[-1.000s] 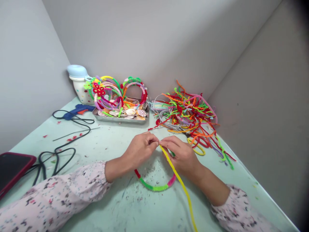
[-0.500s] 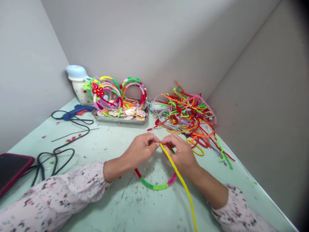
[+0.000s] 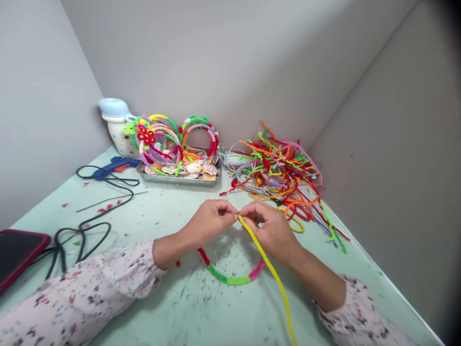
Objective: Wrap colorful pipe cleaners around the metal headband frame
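My left hand (image 3: 212, 222) and my right hand (image 3: 272, 230) meet fingertip to fingertip over the middle of the table. Between the right thumb and fingers is the upper end of a yellow pipe cleaner (image 3: 272, 272), whose long tail hangs down past the bottom edge of the view. Below the hands curves a hoop (image 3: 237, 280) wrapped in red, green, light green and pink fuzzy bands. The hoop's upper part is hidden behind my hands. My left thumb and index finger pinch at the same spot, apparently on the hoop; their exact hold is covered.
A metal tray (image 3: 180, 180) holds shells and several wrapped hoops, beside a white cup with blue lid (image 3: 115, 108). A blue glue gun (image 3: 111, 167) trails a black cord. Right lies a heap of pipe cleaners (image 3: 281, 168). A phone (image 3: 21, 254) sits at left.
The hands keep their pinch at almost the same place. My right hand has rolled slightly, and the hoop's lower arc has shifted a little to the left.
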`<action>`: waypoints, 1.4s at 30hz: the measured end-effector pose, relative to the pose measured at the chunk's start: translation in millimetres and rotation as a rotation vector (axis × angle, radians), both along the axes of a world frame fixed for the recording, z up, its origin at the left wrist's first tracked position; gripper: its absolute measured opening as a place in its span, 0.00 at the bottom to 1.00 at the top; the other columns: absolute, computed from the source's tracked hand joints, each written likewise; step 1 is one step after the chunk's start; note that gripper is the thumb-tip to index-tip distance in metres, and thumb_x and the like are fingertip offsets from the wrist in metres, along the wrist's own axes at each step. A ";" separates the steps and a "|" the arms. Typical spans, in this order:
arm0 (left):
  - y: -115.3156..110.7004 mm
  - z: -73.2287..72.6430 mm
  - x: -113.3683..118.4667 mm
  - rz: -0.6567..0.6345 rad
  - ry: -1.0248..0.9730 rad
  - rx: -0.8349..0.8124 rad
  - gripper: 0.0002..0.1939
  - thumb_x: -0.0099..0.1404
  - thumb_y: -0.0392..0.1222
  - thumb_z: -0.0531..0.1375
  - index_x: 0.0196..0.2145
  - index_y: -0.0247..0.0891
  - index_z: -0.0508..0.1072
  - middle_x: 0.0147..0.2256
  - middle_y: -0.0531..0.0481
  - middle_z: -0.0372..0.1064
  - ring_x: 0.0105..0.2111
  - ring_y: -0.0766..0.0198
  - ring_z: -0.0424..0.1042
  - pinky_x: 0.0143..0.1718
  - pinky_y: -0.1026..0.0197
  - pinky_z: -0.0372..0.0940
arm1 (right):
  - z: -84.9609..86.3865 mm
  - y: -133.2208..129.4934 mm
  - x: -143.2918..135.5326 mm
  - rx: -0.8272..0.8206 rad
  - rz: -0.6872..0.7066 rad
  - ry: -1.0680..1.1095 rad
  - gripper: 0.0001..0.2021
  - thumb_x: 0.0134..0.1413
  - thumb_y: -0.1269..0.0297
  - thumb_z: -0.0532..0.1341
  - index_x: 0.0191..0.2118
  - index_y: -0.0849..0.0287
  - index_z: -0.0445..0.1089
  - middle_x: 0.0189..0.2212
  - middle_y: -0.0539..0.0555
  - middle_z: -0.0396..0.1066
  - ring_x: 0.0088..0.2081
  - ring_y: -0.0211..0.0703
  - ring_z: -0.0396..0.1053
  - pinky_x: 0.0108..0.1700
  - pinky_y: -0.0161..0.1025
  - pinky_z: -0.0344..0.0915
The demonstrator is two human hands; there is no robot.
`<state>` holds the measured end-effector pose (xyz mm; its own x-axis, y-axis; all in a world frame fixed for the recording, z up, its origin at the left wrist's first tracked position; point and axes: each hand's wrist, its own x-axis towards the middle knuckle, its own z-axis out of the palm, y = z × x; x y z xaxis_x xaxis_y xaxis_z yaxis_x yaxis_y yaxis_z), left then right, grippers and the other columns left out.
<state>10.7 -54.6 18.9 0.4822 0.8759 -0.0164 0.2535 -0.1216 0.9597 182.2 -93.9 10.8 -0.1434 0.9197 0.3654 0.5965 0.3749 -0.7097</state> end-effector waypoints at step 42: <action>-7.7 5.7 1.6 -0.086 0.065 0.049 0.08 0.55 0.36 0.56 0.28 0.32 0.74 0.20 0.56 0.62 0.21 0.72 0.56 0.23 0.68 0.51 | 7.3 6.0 3.9 -0.734 0.105 0.662 0.03 0.43 0.67 0.61 0.25 0.61 0.67 0.16 0.45 0.64 0.18 0.32 0.62 0.24 0.33 0.60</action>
